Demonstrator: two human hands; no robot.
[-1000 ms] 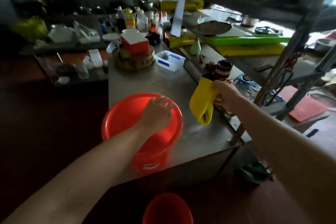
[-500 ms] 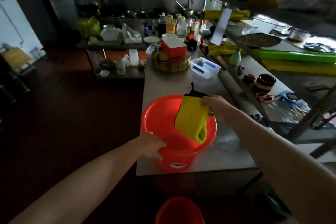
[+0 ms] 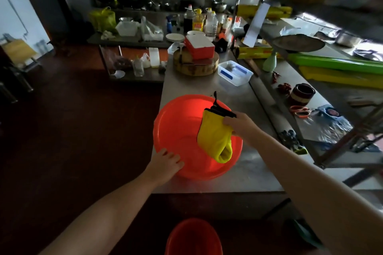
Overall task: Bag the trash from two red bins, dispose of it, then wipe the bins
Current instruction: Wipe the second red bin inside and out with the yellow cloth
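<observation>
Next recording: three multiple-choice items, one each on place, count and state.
1. The yellow cloth with black trim hangs: A over the round red plastic bin on the steel table; B on the floor; C on a shelf.
2. Red bins visible: A one; B two; C four.
3. The left hand: A rests on that bin's near rim; B holds a bottle; C is unseen.
Answers: A, the right hand holds it above the bin's mouth; B, the second red bin stands on the floor; A, it lies on the rim.
</observation>
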